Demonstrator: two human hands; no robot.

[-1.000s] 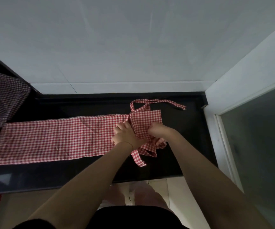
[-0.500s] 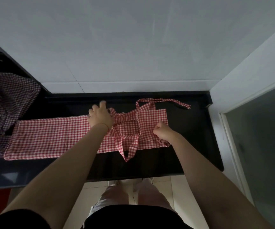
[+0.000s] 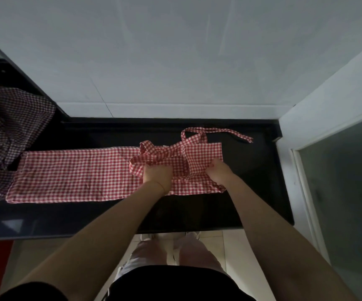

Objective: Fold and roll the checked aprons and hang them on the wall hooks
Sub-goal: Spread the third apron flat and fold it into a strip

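One red-and-white checked apron (image 3: 73, 174) lies stretched along the black worktop (image 3: 256, 192), folded into a long narrow band that runs from the left toward the middle, its bib end bunched up at the right. The bib (image 3: 204, 155) sits flat at the far right of the cloth, and a neck strap (image 3: 217, 132) loops off its top edge and trails toward the wall, its tip resting on the bare dark surface. A second strap (image 3: 154, 155) arcs up from the bib and curves down to the left hand (image 3: 157, 175), whose grip is clenched on it — fingers curled over the fabric where the strap meets the band. The right hand (image 3: 219, 171) pinches the lower corner of the bib, its fingers tucked into a fold of cloth, so that grip too is closed on the apron

Both forearms reach in from the near edge of the worktop. At the far left a darker checked cloth (image 3: 8, 127) lies crumpled in a heap, its lower edge just touching the end of the red band. Behind the worktop rises a pale tiled wall (image 3: 175, 51); a frosted glass panel (image 3: 345, 181) in a white frame stands to the right
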